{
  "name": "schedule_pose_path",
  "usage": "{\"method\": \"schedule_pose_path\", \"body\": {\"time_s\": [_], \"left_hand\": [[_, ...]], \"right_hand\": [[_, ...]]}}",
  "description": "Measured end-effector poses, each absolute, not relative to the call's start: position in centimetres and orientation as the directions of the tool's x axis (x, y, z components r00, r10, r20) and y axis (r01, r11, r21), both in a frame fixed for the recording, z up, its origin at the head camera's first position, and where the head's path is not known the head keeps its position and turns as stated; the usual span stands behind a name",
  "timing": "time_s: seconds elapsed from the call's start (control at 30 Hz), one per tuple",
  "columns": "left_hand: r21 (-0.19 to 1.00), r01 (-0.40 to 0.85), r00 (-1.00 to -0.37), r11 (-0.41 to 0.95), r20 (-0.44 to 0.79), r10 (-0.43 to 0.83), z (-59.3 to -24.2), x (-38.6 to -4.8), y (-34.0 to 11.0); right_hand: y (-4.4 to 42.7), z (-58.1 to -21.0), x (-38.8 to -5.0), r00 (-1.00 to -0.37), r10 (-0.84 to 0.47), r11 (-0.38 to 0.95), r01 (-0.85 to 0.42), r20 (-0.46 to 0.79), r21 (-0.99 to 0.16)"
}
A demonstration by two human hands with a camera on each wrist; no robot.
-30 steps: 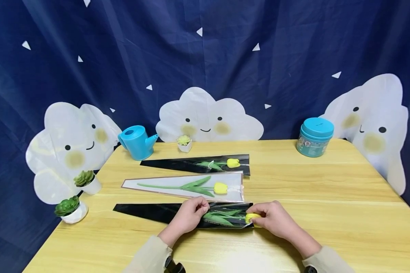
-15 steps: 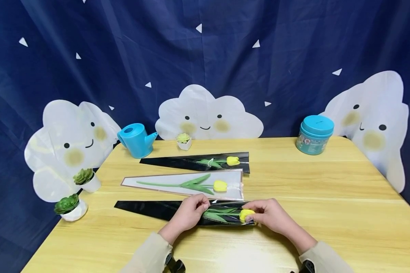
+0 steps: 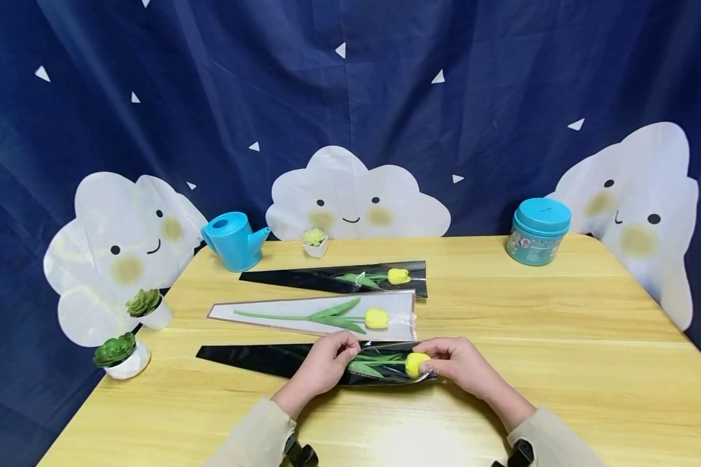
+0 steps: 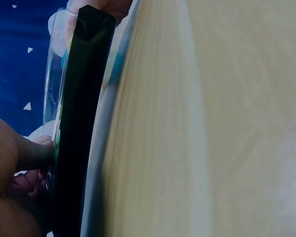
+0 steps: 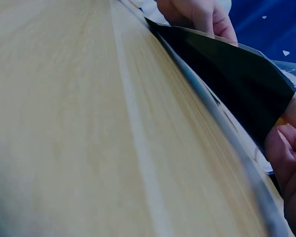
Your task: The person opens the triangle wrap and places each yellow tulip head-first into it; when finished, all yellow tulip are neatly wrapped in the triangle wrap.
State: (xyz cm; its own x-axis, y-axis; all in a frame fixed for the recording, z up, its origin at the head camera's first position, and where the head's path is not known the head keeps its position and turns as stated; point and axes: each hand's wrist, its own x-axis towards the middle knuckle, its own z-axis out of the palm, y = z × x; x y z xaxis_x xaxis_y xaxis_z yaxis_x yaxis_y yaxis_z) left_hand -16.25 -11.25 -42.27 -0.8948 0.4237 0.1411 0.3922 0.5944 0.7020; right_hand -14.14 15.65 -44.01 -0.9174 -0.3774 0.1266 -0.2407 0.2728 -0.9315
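Note:
A yellow tulip with green leaves lies inside a black flower sleeve with a clear front, nearest me on the table. My left hand pinches the sleeve's upper edge near its middle, beside the leaves. At the sleeve's wide right end, my right hand holds the tulip's head between thumb and fingers. The left wrist view shows my left thumb on the clear film, the sleeve's black back raised off the table. In the right wrist view, my right fingers are at the sleeve's mouth.
Behind lie a white sleeve and another black sleeve, each with a yellow tulip. A blue watering can, small potted succulents and a teal lidded jar stand around the wooden table.
My right hand has moved slightly left, sliding the tulip's head from the sleeve's mouth further into it. My left hand keeps its hold on the sleeve.

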Motion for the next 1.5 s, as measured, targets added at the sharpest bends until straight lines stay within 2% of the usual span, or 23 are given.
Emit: {"method": "schedule_pose_path", "body": {"time_s": [0.27, 0.63, 1.03, 1.5], "left_hand": [[0.704, 0.391, -0.895, 0.593, 0.141, 0.423, -42.3, -16.2, -11.2], [0.701, 0.391, -0.892, 0.597, 0.128, 0.435, -42.1, -15.9, -11.2], [0.698, 0.393, -0.893, 0.599, 0.135, 0.430, -42.1, -15.8, -10.9], [0.693, 0.379, -0.906, 0.613, 0.145, 0.397, -42.3, -16.1, -11.7]], "right_hand": [[15.6, -44.1, -14.3, -0.915, -0.378, 0.186, -0.223, 0.140, -0.957], [14.5, -44.0, -14.3, -0.940, -0.323, 0.270, -0.202, 0.109, -0.941], [13.0, -44.2, -14.2, -0.919, -0.368, 0.206, -0.231, 0.144, -0.951], [15.0, -43.2, -14.2, -0.952, -0.296, 0.332, -0.184, 0.083, -0.925]]}}
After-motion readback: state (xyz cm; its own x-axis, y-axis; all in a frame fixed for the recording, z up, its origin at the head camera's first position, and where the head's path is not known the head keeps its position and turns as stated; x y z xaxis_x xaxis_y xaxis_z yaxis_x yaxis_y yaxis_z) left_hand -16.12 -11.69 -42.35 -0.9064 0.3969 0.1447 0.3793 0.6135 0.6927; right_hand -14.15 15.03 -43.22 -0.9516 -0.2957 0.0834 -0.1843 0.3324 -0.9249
